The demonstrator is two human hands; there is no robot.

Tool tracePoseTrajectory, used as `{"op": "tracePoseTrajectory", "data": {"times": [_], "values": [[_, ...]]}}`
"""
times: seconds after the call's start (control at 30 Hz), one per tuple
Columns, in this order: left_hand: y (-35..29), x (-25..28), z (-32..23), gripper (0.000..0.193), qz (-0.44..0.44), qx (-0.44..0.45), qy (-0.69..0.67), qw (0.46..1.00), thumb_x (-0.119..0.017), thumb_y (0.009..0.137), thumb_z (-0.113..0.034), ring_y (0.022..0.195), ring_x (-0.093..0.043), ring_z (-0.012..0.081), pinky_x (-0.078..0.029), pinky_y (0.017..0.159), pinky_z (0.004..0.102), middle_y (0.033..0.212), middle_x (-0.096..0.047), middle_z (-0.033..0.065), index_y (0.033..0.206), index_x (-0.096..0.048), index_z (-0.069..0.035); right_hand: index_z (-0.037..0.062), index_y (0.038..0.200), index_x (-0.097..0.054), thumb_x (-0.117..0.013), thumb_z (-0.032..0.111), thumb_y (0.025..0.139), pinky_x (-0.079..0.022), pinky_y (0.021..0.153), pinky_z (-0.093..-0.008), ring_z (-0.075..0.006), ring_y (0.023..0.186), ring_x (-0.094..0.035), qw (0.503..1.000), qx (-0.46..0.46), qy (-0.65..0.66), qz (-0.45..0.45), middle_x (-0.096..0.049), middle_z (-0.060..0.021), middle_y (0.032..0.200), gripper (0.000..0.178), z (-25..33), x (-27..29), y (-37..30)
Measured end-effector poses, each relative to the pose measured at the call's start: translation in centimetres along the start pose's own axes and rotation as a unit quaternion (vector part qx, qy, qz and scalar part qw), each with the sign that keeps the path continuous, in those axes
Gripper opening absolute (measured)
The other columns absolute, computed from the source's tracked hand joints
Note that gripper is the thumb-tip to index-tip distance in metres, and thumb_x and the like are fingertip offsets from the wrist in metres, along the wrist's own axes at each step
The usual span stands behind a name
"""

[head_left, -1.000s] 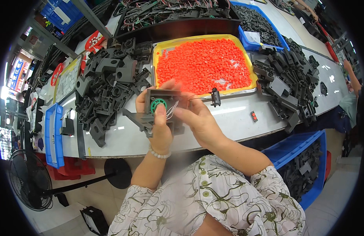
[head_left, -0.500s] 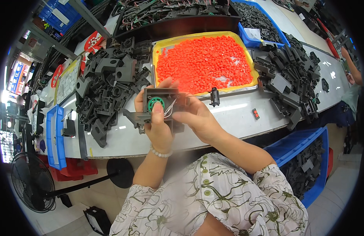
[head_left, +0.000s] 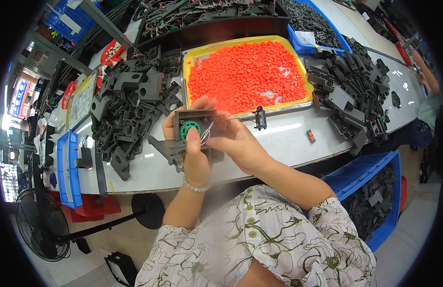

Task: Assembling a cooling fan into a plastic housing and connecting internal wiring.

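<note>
My left hand [head_left: 196, 160] is wrapped round a dark grey plastic housing [head_left: 183, 115], its thumb pressed on a green ring-shaped part [head_left: 184, 128] inside. Thin white wires [head_left: 208, 132] run across the open side of the housing. My right hand [head_left: 245, 149] grips the housing's right side, with the thumb by the wires; its other fingertips are partly hidden and blurred. A small black cylindrical part [head_left: 260, 118] is just right of my right hand, in front of the tray, and a thin dark wire runs from it toward the housing.
A yellow-rimmed tray [head_left: 305, 76] of small red-orange pieces lies beyond my hands. Piles of dark grey plastic parts flank it, left [head_left: 130, 95] and right [head_left: 343, 100]. A small part with red dots [head_left: 311, 136] lies on the table. A blue crate [head_left: 348, 184] stands below right, a fan [head_left: 42, 225] lower left.
Both hands keep their grip on the housing, which is tilted slightly differently. My right thumb has shifted a little left, closer to the white wires. The whole view has moved slightly.
</note>
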State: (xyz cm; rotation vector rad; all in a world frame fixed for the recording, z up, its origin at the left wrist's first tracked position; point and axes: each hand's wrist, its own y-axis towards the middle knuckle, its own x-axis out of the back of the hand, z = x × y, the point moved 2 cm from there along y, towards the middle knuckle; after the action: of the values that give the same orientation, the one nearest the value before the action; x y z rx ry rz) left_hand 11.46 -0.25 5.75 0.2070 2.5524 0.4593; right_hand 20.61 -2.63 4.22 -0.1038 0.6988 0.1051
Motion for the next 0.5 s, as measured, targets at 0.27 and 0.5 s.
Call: {"op": "tracePoseTrajectory", "data": {"times": [0.27,0.5], "values": [[0.2,-0.3,-0.3,0.038,-0.029,0.034,-0.052,0.998,-0.044,0.084,-0.014,0.105,-0.052,0.0322,-0.042,0.091,0.0425,0.114,-0.048,0.0279,0.117,-0.03,-0.003,0.0042,0.119,-0.04,-0.066,0.009,0.076,-0.043,0.083,-0.0285,-0.0131,0.095,-0.052,0.997,0.047,-0.059,0.016,-0.054,-0.0062,0.101,0.051,-0.6,0.8,0.3],[0.3,0.7,-0.4,0.038,-0.03,-0.003,-0.003,1.0,-0.043,0.085,-0.017,0.105,-0.052,0.0328,-0.047,0.085,0.0416,0.116,-0.046,0.0276,0.118,-0.031,-0.005,-0.0022,0.126,-0.038,-0.059,0.005,0.078,-0.044,0.081,-0.0289,-0.0158,0.093,-0.053,0.992,0.036,-0.121,0.013,-0.054,-0.0101,0.105,0.053,1.0,3.8,-2.1]]}}
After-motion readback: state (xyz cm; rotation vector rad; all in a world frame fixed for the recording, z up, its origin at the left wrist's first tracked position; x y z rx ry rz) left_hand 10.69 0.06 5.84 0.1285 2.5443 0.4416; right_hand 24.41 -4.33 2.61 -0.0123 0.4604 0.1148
